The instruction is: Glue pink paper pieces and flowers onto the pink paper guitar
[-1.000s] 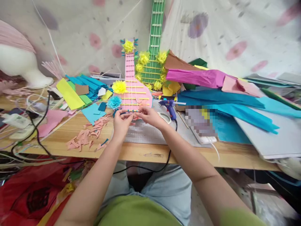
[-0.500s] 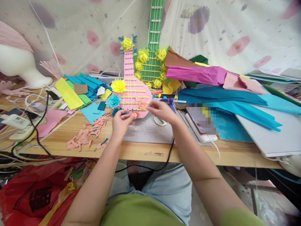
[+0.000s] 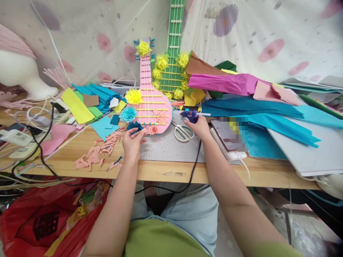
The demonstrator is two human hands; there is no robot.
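Observation:
In the head view a pink model lute (image 3: 163,103) with white strings and yellow strips lies on the grey cutting mat (image 3: 160,150). On its lower left side are a yellow paper flower (image 3: 133,96), a light blue one (image 3: 128,114) and a dark blue one (image 3: 134,125). A small coral paper flower (image 3: 153,129) sits at its bottom edge. My left hand (image 3: 132,141) is beside that edge, thumb and fingers pinched together; whatever is between them is hidden. My right hand (image 3: 199,126) is closed round a blue glue gun (image 3: 190,116) with a white glue stick, right of the scissors (image 3: 183,132).
A green model lute (image 3: 173,67) with yellow flowers leans behind. Coral paper scraps (image 3: 99,151) lie at left. Folded coloured paper (image 3: 227,84) and a phone (image 3: 226,134) are at right. A black cord (image 3: 197,167) hangs over the table edge. A red bag (image 3: 40,221) stands below.
My right hand has moved right from above the pink lute and taken hold of the glue gun. My left hand has drawn slightly left and off the coral flower, which now shows fully.

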